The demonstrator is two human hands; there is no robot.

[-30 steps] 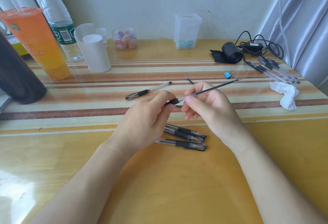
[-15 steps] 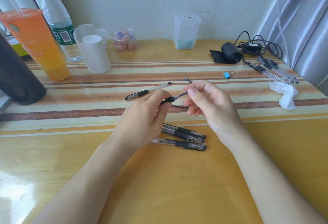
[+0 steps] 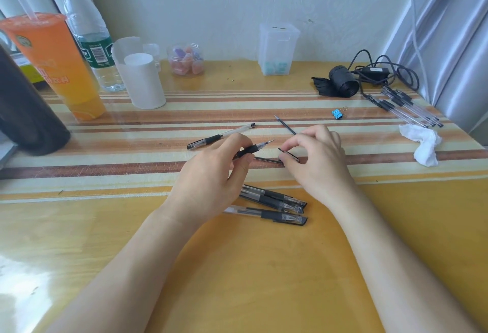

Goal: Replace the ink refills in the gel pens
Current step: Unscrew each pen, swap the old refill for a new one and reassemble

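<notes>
Black rubber grip of the gel pen (image 3: 248,151) sits pinched in my left hand (image 3: 211,174), tip bare. Just right of that pen, my right hand (image 3: 314,158) pinches a black cap (image 3: 289,153). Misaligned capping could smear ink or bend the tip.

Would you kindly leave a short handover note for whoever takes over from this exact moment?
Left hand: grips an uncapped gel pen by its black grip, tip showing.
Right hand: fingers pinch a small dark piece, probably the cap.
Table: one loose refill between the hands, a second refill behind the right hand, a capped pen beyond the left hand, three pens nearest the person, a pen bundle far right.
Done: the held pen looks refilled.
Left: cap it, then the other pens; which are done I cannot tell.
</notes>
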